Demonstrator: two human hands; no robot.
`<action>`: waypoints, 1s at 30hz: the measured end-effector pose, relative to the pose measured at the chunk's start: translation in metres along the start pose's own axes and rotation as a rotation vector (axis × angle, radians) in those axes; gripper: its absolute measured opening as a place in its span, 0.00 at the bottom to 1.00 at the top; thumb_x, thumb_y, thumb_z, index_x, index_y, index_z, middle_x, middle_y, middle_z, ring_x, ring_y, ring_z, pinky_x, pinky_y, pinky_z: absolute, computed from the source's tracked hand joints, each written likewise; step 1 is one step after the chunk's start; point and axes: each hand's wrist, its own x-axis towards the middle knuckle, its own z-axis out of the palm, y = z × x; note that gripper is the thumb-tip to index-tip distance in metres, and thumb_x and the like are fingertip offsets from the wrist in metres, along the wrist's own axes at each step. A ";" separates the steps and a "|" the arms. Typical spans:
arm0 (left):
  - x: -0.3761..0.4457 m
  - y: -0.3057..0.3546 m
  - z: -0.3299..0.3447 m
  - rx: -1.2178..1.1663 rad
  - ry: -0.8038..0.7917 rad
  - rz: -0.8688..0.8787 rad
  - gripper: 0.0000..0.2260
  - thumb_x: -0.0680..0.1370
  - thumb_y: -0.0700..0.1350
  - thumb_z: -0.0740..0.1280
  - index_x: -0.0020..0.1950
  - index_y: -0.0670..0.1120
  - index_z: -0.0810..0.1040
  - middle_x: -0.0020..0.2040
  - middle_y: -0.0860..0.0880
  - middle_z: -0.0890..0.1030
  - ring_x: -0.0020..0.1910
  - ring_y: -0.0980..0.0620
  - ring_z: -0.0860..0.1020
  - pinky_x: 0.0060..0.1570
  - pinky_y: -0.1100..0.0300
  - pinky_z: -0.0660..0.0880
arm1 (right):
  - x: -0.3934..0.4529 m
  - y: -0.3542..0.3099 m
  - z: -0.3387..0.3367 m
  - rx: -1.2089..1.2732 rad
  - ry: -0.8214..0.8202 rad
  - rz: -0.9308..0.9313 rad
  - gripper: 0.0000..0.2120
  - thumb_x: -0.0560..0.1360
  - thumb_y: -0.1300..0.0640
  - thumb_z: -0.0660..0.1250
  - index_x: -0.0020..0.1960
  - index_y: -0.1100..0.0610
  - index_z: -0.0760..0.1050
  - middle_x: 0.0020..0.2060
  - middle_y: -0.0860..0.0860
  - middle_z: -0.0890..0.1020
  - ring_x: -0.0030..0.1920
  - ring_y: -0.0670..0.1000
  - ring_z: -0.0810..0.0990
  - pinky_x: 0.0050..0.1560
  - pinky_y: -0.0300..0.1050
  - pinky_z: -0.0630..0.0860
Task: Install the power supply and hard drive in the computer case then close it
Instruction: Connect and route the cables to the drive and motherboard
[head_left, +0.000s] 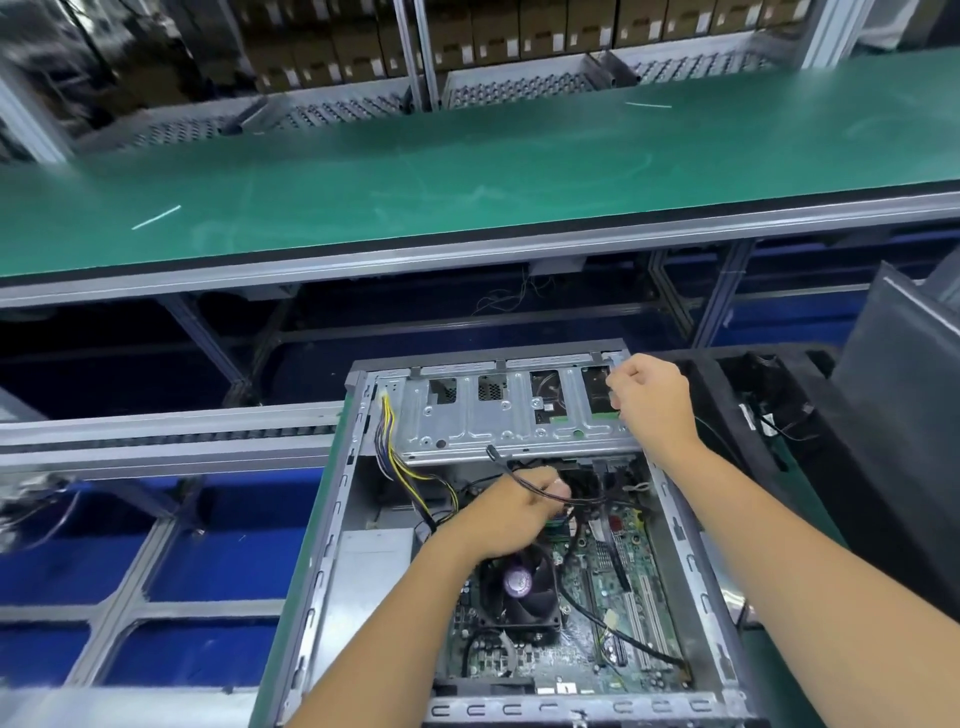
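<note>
Case open on its side, and both hands are in it. The computer case (332, 551) sits at six o'clock in the view, lid off, motherboard (618, 597) bare with the black CPU fan (519, 587) low in the middle. The left hand (511, 512) is curled around a bundle of thin black cables (582, 499) at the centre of the case, pulling them toward nine o'clock. The right hand (649, 402), up at one o'clock, has its fingers closed at the right end of the metal drive cage (498, 415); what it pinches I cannot tell. The power supply (379, 551) looks seated along the left wall, its yellow and black leads (397, 457) looping up toward eleven o'clock. No hard drive visible from here.

My read: this is cable routing around the cage. Do it well by keeping the bundle off the fan blades, steadying the cage while the wires are drawn through, and never tugging at a connector.
</note>
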 end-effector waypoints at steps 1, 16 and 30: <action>0.000 -0.003 -0.001 0.055 -0.012 -0.011 0.08 0.79 0.49 0.62 0.40 0.52 0.68 0.33 0.56 0.69 0.30 0.59 0.68 0.34 0.60 0.66 | 0.000 0.000 0.000 -0.002 0.002 0.000 0.08 0.77 0.63 0.63 0.41 0.61 0.78 0.32 0.53 0.80 0.34 0.50 0.76 0.37 0.48 0.76; 0.009 -0.021 -0.004 0.324 0.044 -0.212 0.10 0.79 0.36 0.56 0.53 0.36 0.75 0.43 0.46 0.76 0.43 0.46 0.75 0.32 0.73 0.64 | 0.002 0.003 0.002 0.035 0.000 0.020 0.09 0.76 0.62 0.63 0.40 0.58 0.78 0.30 0.51 0.80 0.29 0.49 0.74 0.31 0.42 0.71; 0.013 -0.024 -0.002 0.149 0.164 -0.359 0.08 0.76 0.36 0.60 0.37 0.44 0.67 0.34 0.47 0.69 0.33 0.49 0.67 0.31 0.58 0.63 | 0.000 0.001 0.001 0.030 -0.017 -0.008 0.08 0.76 0.63 0.62 0.40 0.62 0.78 0.31 0.53 0.79 0.31 0.50 0.74 0.35 0.45 0.72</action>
